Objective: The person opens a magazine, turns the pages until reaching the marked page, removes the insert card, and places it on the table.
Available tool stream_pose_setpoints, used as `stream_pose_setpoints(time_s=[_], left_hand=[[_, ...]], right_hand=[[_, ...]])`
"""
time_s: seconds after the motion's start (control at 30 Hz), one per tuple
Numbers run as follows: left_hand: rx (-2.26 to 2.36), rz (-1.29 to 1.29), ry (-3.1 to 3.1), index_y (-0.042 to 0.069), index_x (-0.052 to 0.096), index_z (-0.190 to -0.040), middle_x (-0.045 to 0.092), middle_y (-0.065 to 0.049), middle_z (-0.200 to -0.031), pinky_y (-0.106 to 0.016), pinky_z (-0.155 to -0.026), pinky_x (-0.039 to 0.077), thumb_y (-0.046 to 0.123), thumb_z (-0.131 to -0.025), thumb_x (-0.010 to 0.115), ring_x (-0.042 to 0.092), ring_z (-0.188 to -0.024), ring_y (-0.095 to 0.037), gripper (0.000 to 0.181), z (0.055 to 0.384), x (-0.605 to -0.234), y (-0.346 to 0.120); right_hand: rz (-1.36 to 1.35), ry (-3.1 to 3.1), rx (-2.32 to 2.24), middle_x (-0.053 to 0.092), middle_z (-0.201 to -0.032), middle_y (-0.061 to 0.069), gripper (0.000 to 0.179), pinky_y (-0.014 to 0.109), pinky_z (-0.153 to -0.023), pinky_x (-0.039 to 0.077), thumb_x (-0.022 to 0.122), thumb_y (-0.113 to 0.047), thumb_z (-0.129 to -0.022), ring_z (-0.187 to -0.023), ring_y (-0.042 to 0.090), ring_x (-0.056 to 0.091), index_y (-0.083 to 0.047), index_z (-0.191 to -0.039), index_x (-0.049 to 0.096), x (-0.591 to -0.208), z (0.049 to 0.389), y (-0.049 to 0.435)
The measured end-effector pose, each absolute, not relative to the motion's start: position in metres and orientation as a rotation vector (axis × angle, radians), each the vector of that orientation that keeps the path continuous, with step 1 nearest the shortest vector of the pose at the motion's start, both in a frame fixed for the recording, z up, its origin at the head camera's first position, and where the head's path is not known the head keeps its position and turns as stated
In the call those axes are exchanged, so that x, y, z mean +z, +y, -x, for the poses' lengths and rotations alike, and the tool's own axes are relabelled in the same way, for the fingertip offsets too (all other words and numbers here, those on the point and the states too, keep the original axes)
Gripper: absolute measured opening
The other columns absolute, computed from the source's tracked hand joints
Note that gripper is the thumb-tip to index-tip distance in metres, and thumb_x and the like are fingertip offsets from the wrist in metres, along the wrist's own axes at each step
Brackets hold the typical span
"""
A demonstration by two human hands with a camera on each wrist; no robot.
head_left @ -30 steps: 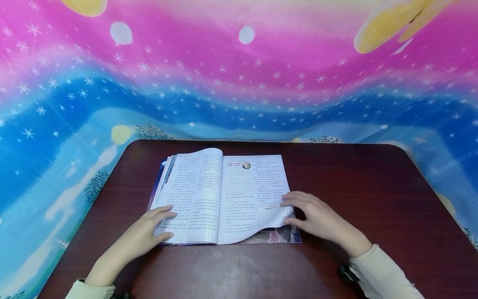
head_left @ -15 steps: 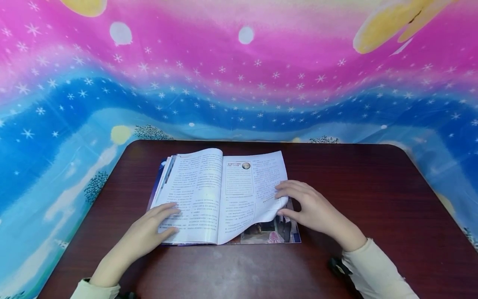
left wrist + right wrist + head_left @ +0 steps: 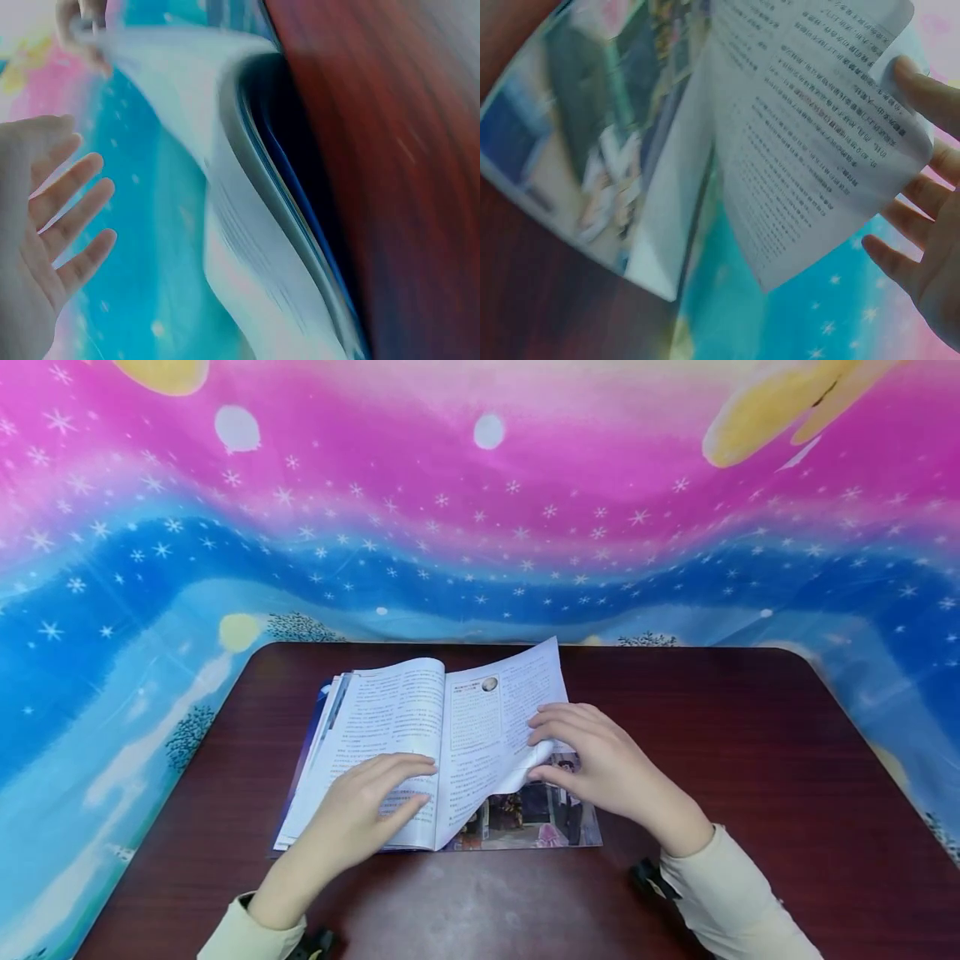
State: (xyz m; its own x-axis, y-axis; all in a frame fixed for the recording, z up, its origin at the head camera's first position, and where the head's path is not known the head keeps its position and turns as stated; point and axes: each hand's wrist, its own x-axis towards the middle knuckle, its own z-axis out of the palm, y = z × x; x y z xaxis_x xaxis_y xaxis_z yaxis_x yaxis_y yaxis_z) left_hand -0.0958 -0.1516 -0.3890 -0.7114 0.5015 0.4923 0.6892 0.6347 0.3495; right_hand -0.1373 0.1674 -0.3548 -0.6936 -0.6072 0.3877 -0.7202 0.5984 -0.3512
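Head view has an open magazine point(image 3: 435, 727) on the table point(image 3: 750, 735), in front of the person. Its printed page point(image 3: 480, 735) carries columns of Chinese characters, a boxed block and a red heading beside a round picture point(image 3: 490, 684); the words are too small to read. The right hand point(image 3: 603, 764) pinches this thin page near its outer edge, bending it up off a colour picture page point(image 3: 517, 818). Right wrist view shows the thumb on one face and the fingers behind, with crisper but tilted lines of text. The left hand point(image 3: 363, 806) appears over the left page, fingers loosely spread and holding nothing; left wrist view adds the curved, layered page edges. The table is glossy, reddish-brown and wood-grained; beyond hangs a pink-and-blue snowflake cloth point(image 3: 480, 543).
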Motion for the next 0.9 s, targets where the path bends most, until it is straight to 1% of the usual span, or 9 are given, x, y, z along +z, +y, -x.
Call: stream_pose_setpoints(time_s=[0.2, 0.37, 0.6, 0.7, 0.9], left_hand=[[-0.756, 1.049, -2.433, 0.013, 0.062, -0.13, 0.061, 0.002, -0.132, -0.038, -0.094, 0.052, 0.029, -0.086, 0.077, 0.061, -0.116, -0.018, 0.049, 0.09, -0.375, -0.119], [-0.803, 1.065, -2.384, 0.013, 0.06, -0.133, 0.062, 0.002, -0.131, -0.035, -0.096, 0.051, 0.032, -0.09, 0.074, 0.06, -0.118, -0.015, 0.048, 0.09, -0.367, -0.102], [-0.82, 1.053, -2.354, 0.011, 0.063, -0.13, 0.066, -0.002, -0.125, -0.032, -0.093, 0.053, 0.018, -0.087, 0.077, 0.064, -0.113, -0.016, 0.046, 0.091, -0.364, -0.092], [-0.797, 1.056, -2.34, 0.01, 0.063, -0.131, 0.067, -0.003, -0.124, -0.032, -0.092, 0.053, 0.015, -0.088, 0.076, 0.065, -0.111, -0.017, 0.045, 0.091, -0.364, -0.091], [-0.74, 1.113, -2.272, 0.005, 0.061, -0.134, 0.066, -0.008, -0.126, -0.034, -0.092, 0.053, 0.002, -0.085, 0.074, 0.066, -0.111, -0.022, 0.051, 0.093, -0.368, -0.095]], right_hand=[[-1.142, -2.512, 0.618, 0.067, -0.12, 0.002, 0.036, 0.041, -0.109, 0.036, 0.087, -0.034, -0.077, -0.124, 0.023, 0.053, -0.015, -0.103, 0.07, -0.339, 0.133, 0.151], [-1.166, -2.474, 0.577, 0.067, -0.119, 0.002, 0.034, 0.038, -0.11, 0.036, 0.086, -0.035, -0.077, -0.124, 0.023, 0.054, -0.016, -0.101, 0.07, -0.332, 0.133, 0.142], [-1.178, -2.45, 0.557, 0.067, -0.119, 0.004, 0.035, 0.039, -0.11, 0.036, 0.086, -0.032, -0.078, -0.123, 0.023, 0.055, -0.014, -0.102, 0.07, -0.331, 0.134, 0.139], [-1.172, -2.454, 0.558, 0.067, -0.119, 0.004, 0.036, 0.039, -0.11, 0.036, 0.086, -0.032, -0.078, -0.123, 0.023, 0.055, -0.013, -0.104, 0.071, -0.331, 0.135, 0.139], [-1.141, -2.474, 0.552, 0.066, -0.123, 0.005, 0.041, 0.04, -0.109, 0.036, 0.086, -0.034, -0.078, -0.124, 0.024, 0.054, -0.012, -0.11, 0.071, -0.331, 0.133, 0.14]])
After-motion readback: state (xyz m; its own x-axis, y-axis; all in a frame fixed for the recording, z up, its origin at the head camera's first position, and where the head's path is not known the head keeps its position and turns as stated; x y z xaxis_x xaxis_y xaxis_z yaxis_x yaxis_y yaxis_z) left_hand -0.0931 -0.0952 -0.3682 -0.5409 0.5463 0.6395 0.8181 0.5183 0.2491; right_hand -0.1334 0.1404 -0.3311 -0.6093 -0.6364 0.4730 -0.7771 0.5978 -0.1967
